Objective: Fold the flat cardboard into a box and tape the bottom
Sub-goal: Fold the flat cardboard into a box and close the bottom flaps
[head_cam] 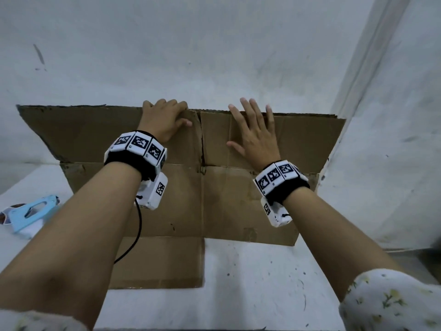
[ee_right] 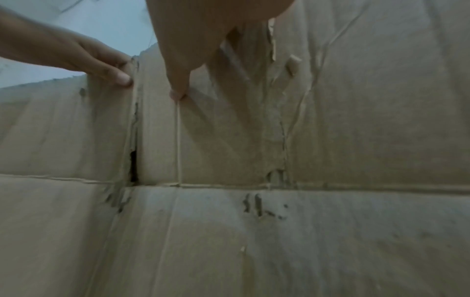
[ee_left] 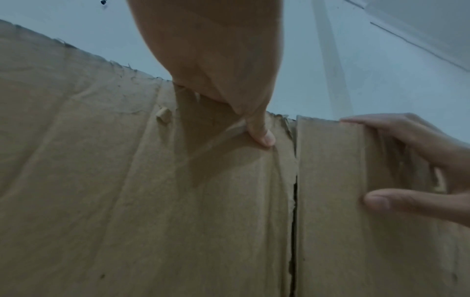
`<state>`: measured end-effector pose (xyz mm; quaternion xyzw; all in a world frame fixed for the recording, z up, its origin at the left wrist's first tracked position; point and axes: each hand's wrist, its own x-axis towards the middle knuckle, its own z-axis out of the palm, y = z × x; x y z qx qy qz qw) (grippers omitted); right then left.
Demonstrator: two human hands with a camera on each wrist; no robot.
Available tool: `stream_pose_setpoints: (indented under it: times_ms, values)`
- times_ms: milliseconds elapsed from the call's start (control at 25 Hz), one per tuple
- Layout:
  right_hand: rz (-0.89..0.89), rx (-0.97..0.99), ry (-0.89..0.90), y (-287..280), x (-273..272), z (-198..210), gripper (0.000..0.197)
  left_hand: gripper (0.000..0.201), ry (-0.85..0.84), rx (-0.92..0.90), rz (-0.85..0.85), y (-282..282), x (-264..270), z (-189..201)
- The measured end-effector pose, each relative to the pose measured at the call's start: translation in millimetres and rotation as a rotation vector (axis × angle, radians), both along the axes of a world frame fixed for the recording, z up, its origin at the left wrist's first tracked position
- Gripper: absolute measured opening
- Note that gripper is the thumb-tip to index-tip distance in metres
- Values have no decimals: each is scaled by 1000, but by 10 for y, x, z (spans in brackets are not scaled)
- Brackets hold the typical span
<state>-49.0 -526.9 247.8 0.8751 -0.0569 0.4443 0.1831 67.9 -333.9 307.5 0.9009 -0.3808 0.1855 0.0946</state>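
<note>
White table (head_cam: 250,271), cardboard (head_cam: 226,206) under both hands

The cardboard (head_cam: 167,199) lies on the table (head_cam: 250,283) — far flaps against the wall (head_cam: 214,56); tape dispenser (head_cam: 31,211) to its left.

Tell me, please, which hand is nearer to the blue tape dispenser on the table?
Left. The left hand grips the cardboard's top edge on the blue tape dispenser's side; the right hand lies flat farther right.
</note>
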Motion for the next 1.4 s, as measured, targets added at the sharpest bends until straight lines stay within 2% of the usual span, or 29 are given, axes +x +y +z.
stream_pose_setpoints:
  times_ms: [80,160,240,360,480,520,640,720,800,920,1040,1120,1200,1320,1400]
  values:
    - [84,-19,-112,253,-81,-137,63,36,15,8,-11,107,115,22]
    - [149,-14,-218,394,-384,-396,37,36,18,27,-13,54,107,6]
    - [161,26,-203,534,-657,-743,19,37,-5,19,-22,26,93,22]
    - [86,183,41,650,-800,-1376,21,37,-21,2,-50,11,147,-24]
    - [-10,288,264,562,-638,-1635,39,39,-33,-11,-77,34,179,-13]
    - [-73,310,314,533,-550,-1630,47,40,-38,-14,-86,48,190,-13]
    - [-241,429,407,556,-293,-1404,103,40,-60,-14,-100,77,207,-37]
    - [-275,453,343,545,-143,-1217,121,40,-83,-14,-108,86,202,-54]
    - [-241,398,264,484,3,-1020,127,41,-104,-10,-122,111,232,-49]
    - [-219,318,271,418,161,-715,130,45,-102,-21,-135,147,265,-69]
    - [-248,393,477,335,270,-601,128,59,-107,-106,-128,164,247,-117]
    - [-248,483,609,267,298,-647,123,55,-130,-126,-130,165,227,-143]
    - [-242,538,665,217,309,-718,105,42,-141,-77,-126,161,223,-160]
    - [-240,549,643,191,361,-737,70,38,-162,-48,-101,132,231,-190]
    - [-258,568,680,189,384,-688,61,37,-148,-60,-110,127,240,-188]
